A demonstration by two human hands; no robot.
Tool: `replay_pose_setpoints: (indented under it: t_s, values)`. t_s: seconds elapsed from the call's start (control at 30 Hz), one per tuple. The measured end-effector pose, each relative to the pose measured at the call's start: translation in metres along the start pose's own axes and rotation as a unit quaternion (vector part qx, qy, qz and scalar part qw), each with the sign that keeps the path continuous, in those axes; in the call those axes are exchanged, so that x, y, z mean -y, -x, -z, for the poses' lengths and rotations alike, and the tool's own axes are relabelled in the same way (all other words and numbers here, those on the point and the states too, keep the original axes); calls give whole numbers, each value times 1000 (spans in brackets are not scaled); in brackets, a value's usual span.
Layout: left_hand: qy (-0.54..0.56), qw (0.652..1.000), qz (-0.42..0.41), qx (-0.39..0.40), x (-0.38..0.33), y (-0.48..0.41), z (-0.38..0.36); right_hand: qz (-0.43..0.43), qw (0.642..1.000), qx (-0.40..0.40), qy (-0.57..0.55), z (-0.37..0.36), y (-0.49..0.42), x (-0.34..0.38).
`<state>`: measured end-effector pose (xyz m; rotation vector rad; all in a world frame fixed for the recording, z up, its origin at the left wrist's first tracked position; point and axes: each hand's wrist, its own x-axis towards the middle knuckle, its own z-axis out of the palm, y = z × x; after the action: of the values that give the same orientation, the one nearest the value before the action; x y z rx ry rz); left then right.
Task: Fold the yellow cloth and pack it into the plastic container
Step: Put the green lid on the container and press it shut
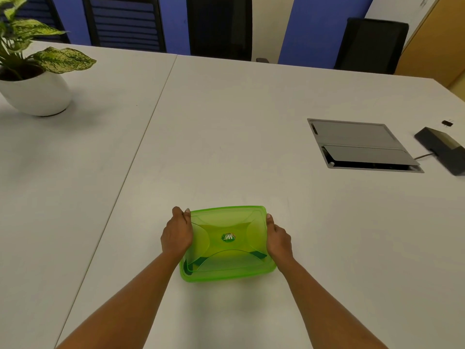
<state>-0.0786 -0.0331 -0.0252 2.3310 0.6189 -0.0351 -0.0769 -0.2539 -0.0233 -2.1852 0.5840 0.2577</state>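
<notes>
Resting on the white worktop (226,137), near its front edge: one green plastic container (227,244), lid (226,222) on, round label at lid centre. Yellow shows through the translucent lid; whether this is the cloth cannot be told. Left hand (177,235) grips the container's left side, thumb on the lid rim. Right hand (278,239) grips the container's right side, thumb likewise on the rim. Far left of the container: potted plant (35,76). Far right of it: grey cable hatch (359,146), dark box (444,148). Beyond it: chairs (219,26).
</notes>
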Motion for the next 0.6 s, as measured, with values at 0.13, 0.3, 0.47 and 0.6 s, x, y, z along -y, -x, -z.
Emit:
replay_pose_setpoints:
  t_s: [0.13,0.3,0.47,0.6]
  values:
    - [-1,1000,-5,-3,0,0,0,4,1000,-3,8,1,1,0]
    - [-7,1000,-19,-6,0,0,0,6,1000,8,19,4,-1,-1]
    - [-13,1000,-25,-5,0,0,-1,10,1000,18,-5,6,-9,6]
    - [-20,999,-28,-5,0,0,1,0,999,29,-24,3,-16,17]
